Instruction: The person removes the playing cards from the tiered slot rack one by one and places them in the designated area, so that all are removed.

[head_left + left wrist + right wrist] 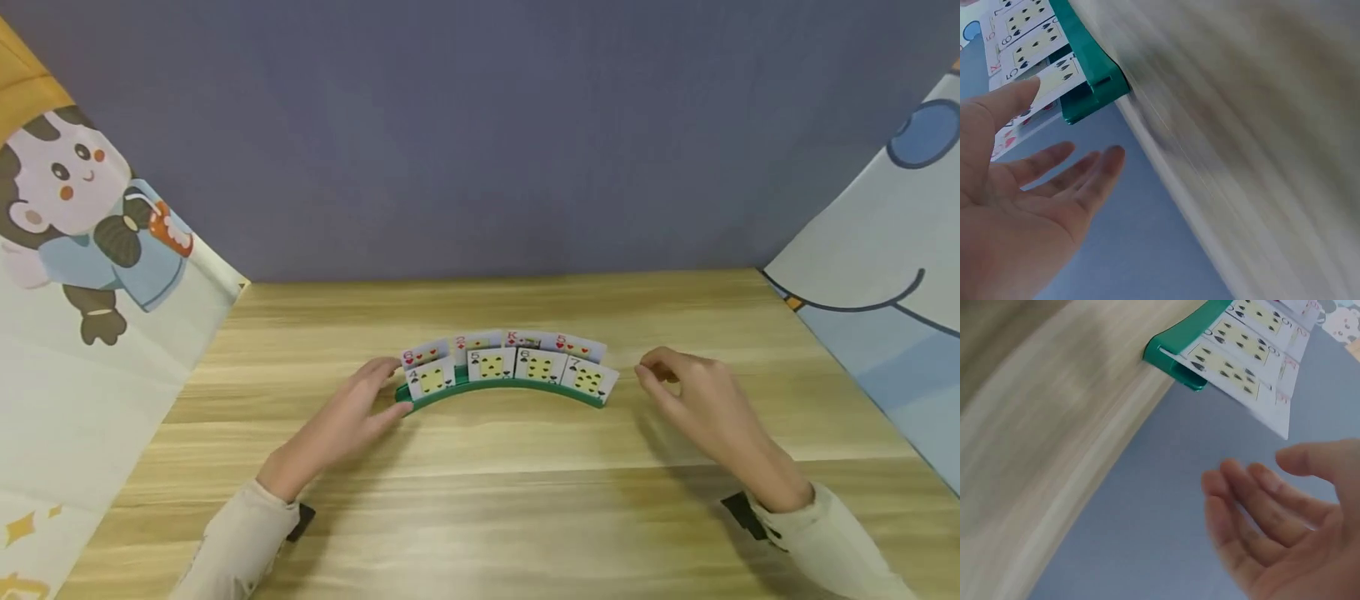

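A curved green card holder (517, 384) stands on the table with two rows of playing cards upright in it. Its front row runs from a four of spades (432, 380) through a five (491, 365) and six (540, 365) to a seven of spades (589, 380). Behind these, partly covered, stand red-suited cards, among them a king (522, 339). My left hand (356, 404) is at the holder's left end, thumb in front and fingers behind, spread rather than gripping. Off the right end, my right hand (701, 398) hovers apart with loosely bent fingers and nothing in them.
The wood-grain table (480, 500) meets a plain grey-blue panel (480, 150) at the back. Cartoon-printed panels stand along the left side (45, 400) and the right side (840, 250).
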Demonstrator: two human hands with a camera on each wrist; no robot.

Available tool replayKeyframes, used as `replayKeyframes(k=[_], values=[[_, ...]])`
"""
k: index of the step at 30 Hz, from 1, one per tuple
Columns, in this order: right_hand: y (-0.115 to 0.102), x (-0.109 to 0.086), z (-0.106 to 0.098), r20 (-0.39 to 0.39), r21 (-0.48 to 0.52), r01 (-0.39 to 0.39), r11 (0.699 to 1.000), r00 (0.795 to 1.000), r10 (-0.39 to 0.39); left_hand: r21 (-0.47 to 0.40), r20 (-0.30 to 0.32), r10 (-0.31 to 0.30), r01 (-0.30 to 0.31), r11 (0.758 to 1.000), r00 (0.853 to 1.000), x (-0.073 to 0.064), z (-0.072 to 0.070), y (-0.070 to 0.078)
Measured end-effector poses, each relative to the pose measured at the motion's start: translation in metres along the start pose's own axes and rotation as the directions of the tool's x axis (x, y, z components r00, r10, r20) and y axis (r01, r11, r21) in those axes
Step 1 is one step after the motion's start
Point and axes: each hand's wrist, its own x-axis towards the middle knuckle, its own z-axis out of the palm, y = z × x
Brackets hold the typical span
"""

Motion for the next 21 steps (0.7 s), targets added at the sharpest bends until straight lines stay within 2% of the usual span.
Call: replayKeyframes(k=[3, 5, 10, 12, 15, 21], values=[[-0.003, 0.007, 0.003, 0.075, -0.007, 0.003, 1.0, 0.997, -0.002, -0.101, 0.036, -0.016, 0.02, 0.995, 0.999, 0.013, 0.007, -0.001], [-0.005, 0.008, 0.006, 0.106, -0.004, 0.011, 1.0, 0.994, -0.01, -0.127, 0.058, -0.039, 0.047, 0.991, 0.998, 0.017, 0.01, -0.003], [-0.006, 0.005, 0.008, 0.067, -0.003, 0.023, 1.0, 0.997, -0.023, -0.127, 0.07, -0.078, 0.087, 0.988, 0.994, 0.018, 0.012, -0.004], [-0.005, 0.004, 0.011, 0.05, 0.007, 0.018, 1.0, 0.999, -0.019, -0.156, 0.082, -0.083, 0.095, 0.983, 0.993, 0.019, 0.013, -0.005], [-0.004, 0.003, 0.02, 0.072, 0.062, -0.013, 0.998, 0.997, 0.008, -0.204, 0.102, -0.069, 0.089, 0.975, 0.992, 0.019, 0.016, -0.009], [0.004, -0.003, 0.04, 0.137, 0.198, -0.075, 0.977, 0.989, 0.048, -0.15, 0.069, -0.04, 0.05, 0.987, 0.997, 0.019, 0.021, -0.017]])
